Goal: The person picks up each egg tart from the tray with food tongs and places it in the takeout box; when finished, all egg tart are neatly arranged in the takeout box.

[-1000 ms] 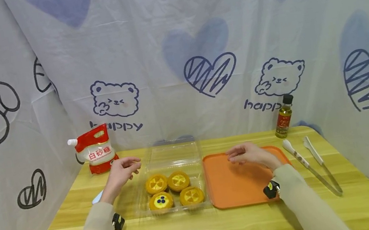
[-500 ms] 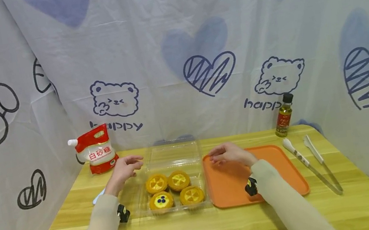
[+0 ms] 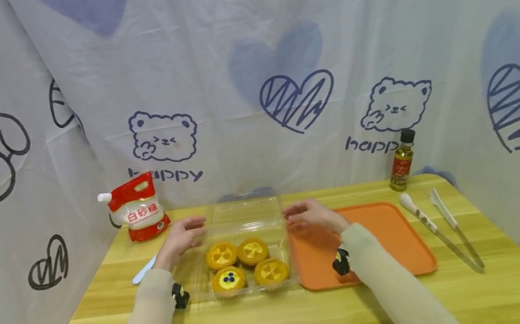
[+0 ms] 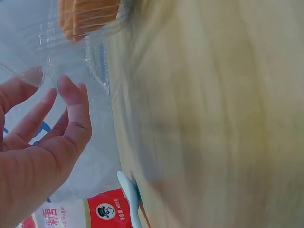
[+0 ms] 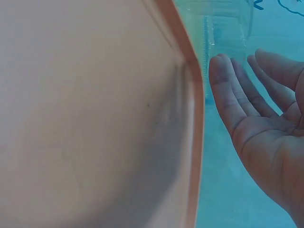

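A clear plastic clamshell box [image 3: 280, 239] stands with its lid [image 3: 245, 213] raised at the back. Inside it sit several egg tarts [image 3: 270, 271], one topped with blueberries [image 3: 228, 278]. My left hand [image 3: 182, 241] is at the box's left side with relaxed fingers; in the left wrist view its fingertips [image 4: 69, 88] are right at the clear plastic edge. On the other side, my right hand [image 3: 314, 215] reaches over the tray's back left corner, its fingertips close to the lid's right edge. The fingers of the right hand [image 5: 266, 104] are loosely bent around nothing.
An orange tray [image 3: 381, 239] lies right of the box, with tongs [image 3: 445, 234] beyond it. An oil bottle [image 3: 401, 164] stands at the back right. A sugar bag [image 3: 141, 209] is at the back left, near a pale blue utensil [image 3: 144, 270].
My right hand has moved left across the orange tray to the box's lid. The left hand has shifted slightly right, closer to the box.
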The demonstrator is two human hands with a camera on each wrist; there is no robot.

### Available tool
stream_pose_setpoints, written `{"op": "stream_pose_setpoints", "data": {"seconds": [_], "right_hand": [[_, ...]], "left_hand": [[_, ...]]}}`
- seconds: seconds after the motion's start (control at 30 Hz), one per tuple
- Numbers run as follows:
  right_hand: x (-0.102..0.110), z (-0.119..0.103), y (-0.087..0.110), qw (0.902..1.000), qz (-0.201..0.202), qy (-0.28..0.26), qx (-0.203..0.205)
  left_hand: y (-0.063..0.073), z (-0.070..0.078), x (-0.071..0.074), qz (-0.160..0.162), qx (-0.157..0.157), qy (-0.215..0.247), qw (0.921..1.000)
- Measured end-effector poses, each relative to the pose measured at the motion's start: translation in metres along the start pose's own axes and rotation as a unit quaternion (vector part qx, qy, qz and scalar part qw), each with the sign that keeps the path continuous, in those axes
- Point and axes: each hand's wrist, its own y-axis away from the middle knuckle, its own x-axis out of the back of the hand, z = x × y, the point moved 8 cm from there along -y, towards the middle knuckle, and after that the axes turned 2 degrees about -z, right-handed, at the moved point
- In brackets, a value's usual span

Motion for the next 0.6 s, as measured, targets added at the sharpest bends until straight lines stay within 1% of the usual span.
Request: {"op": "stream_pose_setpoints", "data": {"seconds": [0.23,0.37,0.43,0.6], "right_hand": [[0.0007,0.0037,-0.007,0.9986,0.014,-0.043,-0.028],[0.0005,0.0025,-0.0077,0.999,0.02,-0.036,-0.02],[0.0012,0.0027,-0.0075,0.9991,0.026,-0.03,-0.017],[0.0032,-0.0005,-0.0048,0.9985,0.053,-0.005,-0.009]], "left_hand": [[-0.0042,0.0017,-0.0038,0.001,0.008,0.015,0.9999],[-0.0058,0.001,-0.002,0.017,0.007,0.024,0.9995],[-0.0064,0.0008,-0.0001,0.031,0.003,0.028,0.9991],[-0.007,0.0021,0.0043,0.064,-0.007,0.032,0.9974]]}}
